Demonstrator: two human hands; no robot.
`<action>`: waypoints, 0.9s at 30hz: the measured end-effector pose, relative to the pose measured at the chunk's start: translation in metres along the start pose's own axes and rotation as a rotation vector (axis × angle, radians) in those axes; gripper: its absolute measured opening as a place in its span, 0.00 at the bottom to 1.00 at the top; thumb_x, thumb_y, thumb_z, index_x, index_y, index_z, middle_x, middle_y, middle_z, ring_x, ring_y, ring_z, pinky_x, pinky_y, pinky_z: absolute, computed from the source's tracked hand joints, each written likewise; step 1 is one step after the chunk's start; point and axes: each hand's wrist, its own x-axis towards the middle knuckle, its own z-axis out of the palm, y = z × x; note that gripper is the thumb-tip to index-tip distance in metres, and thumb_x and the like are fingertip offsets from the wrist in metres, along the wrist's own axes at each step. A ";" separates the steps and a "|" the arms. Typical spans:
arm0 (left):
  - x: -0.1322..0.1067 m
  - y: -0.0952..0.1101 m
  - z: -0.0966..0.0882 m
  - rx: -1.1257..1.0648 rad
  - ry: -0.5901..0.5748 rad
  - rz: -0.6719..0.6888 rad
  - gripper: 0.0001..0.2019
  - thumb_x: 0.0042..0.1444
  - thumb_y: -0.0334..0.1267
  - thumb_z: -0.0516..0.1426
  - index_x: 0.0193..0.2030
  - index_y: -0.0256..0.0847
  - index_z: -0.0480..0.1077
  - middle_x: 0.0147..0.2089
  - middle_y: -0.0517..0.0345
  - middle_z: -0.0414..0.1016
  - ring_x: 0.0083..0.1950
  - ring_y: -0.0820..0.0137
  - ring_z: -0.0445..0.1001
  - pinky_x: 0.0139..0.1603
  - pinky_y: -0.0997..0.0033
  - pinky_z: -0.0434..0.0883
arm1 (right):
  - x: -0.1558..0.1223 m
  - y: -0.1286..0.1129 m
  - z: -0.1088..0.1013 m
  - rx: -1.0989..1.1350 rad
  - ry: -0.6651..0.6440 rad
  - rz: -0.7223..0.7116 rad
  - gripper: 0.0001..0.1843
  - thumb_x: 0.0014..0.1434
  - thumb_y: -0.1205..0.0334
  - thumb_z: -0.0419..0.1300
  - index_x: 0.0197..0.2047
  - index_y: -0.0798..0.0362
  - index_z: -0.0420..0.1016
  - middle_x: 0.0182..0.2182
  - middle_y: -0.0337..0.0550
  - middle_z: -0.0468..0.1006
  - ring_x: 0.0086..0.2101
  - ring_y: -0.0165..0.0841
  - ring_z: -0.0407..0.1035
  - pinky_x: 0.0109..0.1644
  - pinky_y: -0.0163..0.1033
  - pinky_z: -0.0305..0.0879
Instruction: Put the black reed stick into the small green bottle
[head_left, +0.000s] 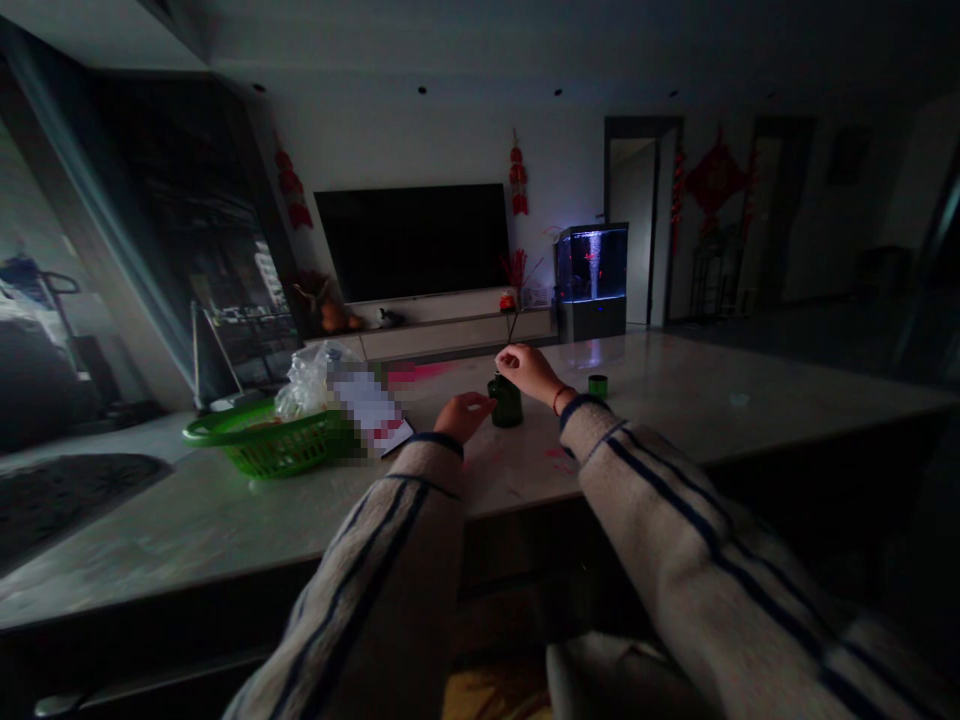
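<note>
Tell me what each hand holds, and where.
The right hand pinches a thin dark stem near its lower end; the left hand holds nothing, beside a dark green bottle.

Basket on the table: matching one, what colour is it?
Bright green basket, best seen in the head view.

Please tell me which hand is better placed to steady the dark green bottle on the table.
Probably the left: the left hand is empty and sits right beside the dark green bottle, its fingers reaching toward it. The right hand is pinching thin dark stems above the bottle, so it is occupied.
</note>
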 end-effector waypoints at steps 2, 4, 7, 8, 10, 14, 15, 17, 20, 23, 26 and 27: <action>0.000 0.000 0.000 0.004 0.002 0.003 0.16 0.47 0.50 0.52 0.31 0.40 0.73 0.33 0.58 0.76 0.38 0.69 0.72 0.40 0.73 0.65 | -0.001 -0.001 -0.002 -0.072 0.016 0.006 0.06 0.48 0.64 0.56 0.27 0.55 0.73 0.27 0.41 0.72 0.28 0.27 0.65 0.35 0.32 0.61; 0.000 0.000 0.000 0.005 -0.001 0.001 0.16 0.47 0.50 0.52 0.31 0.40 0.73 0.33 0.57 0.76 0.38 0.69 0.72 0.40 0.74 0.65 | -0.001 -0.002 -0.004 -0.105 0.014 0.041 0.07 0.47 0.62 0.57 0.25 0.56 0.74 0.27 0.43 0.72 0.28 0.28 0.66 0.36 0.33 0.61; 0.000 0.000 0.000 0.003 -0.011 -0.015 0.16 0.48 0.49 0.52 0.31 0.40 0.73 0.33 0.58 0.76 0.37 0.69 0.72 0.39 0.74 0.65 | -0.002 -0.003 -0.004 -0.085 -0.002 0.098 0.08 0.46 0.60 0.59 0.24 0.55 0.74 0.25 0.42 0.73 0.28 0.29 0.67 0.35 0.33 0.61; 0.000 0.000 0.000 0.005 -0.016 -0.018 0.16 0.48 0.49 0.52 0.31 0.40 0.73 0.33 0.57 0.76 0.38 0.69 0.72 0.39 0.74 0.65 | -0.002 -0.003 -0.004 -0.070 -0.005 0.112 0.07 0.45 0.60 0.59 0.23 0.55 0.74 0.25 0.42 0.73 0.28 0.29 0.67 0.35 0.33 0.61; 0.000 0.001 -0.001 0.006 -0.016 -0.018 0.15 0.48 0.49 0.52 0.32 0.40 0.73 0.34 0.57 0.76 0.38 0.69 0.72 0.39 0.74 0.65 | -0.002 -0.003 -0.003 -0.044 -0.007 0.137 0.07 0.45 0.59 0.59 0.23 0.54 0.74 0.24 0.41 0.74 0.28 0.30 0.67 0.33 0.33 0.61; 0.000 0.000 0.000 -0.011 -0.011 -0.023 0.14 0.48 0.48 0.53 0.33 0.41 0.73 0.36 0.57 0.76 0.39 0.69 0.72 0.41 0.73 0.65 | -0.003 -0.003 -0.001 -0.027 0.011 0.183 0.08 0.44 0.58 0.59 0.23 0.53 0.73 0.23 0.40 0.74 0.27 0.29 0.67 0.31 0.33 0.60; 0.001 0.000 0.000 -0.016 -0.009 -0.029 0.14 0.48 0.47 0.53 0.34 0.41 0.73 0.36 0.56 0.76 0.39 0.69 0.72 0.42 0.73 0.65 | -0.003 -0.003 0.000 -0.028 0.017 0.195 0.08 0.44 0.58 0.59 0.23 0.53 0.73 0.23 0.40 0.74 0.27 0.29 0.67 0.31 0.33 0.60; 0.001 0.000 0.001 -0.025 -0.006 -0.034 0.14 0.48 0.47 0.53 0.34 0.40 0.73 0.37 0.56 0.76 0.40 0.69 0.72 0.43 0.73 0.65 | -0.004 -0.003 0.001 -0.015 0.025 0.217 0.07 0.44 0.59 0.59 0.24 0.54 0.73 0.23 0.40 0.74 0.26 0.29 0.67 0.31 0.33 0.60; 0.001 0.000 0.001 -0.033 -0.009 -0.029 0.13 0.48 0.45 0.54 0.34 0.39 0.73 0.37 0.55 0.76 0.41 0.69 0.72 0.44 0.74 0.65 | -0.004 -0.002 0.002 0.054 0.034 0.250 0.06 0.45 0.61 0.58 0.24 0.54 0.72 0.23 0.40 0.74 0.27 0.29 0.67 0.32 0.33 0.61; 0.001 0.001 0.001 -0.032 -0.020 -0.031 0.12 0.48 0.45 0.53 0.34 0.40 0.72 0.37 0.56 0.76 0.41 0.69 0.72 0.44 0.74 0.65 | -0.006 0.001 0.004 0.122 0.040 0.271 0.06 0.45 0.62 0.58 0.24 0.55 0.72 0.25 0.41 0.75 0.28 0.29 0.68 0.34 0.33 0.62; 0.002 0.000 0.001 -0.019 -0.023 -0.034 0.12 0.48 0.45 0.53 0.34 0.40 0.72 0.37 0.56 0.76 0.41 0.69 0.72 0.43 0.73 0.65 | -0.008 0.002 0.004 0.142 0.045 0.282 0.06 0.45 0.62 0.58 0.24 0.55 0.72 0.25 0.41 0.76 0.29 0.29 0.69 0.35 0.33 0.62; 0.002 0.000 0.001 -0.015 -0.021 -0.033 0.13 0.48 0.45 0.53 0.34 0.40 0.72 0.37 0.56 0.76 0.41 0.69 0.72 0.43 0.73 0.66 | -0.008 0.002 0.004 0.140 0.046 0.285 0.06 0.45 0.62 0.58 0.24 0.55 0.72 0.25 0.41 0.76 0.29 0.29 0.69 0.35 0.33 0.63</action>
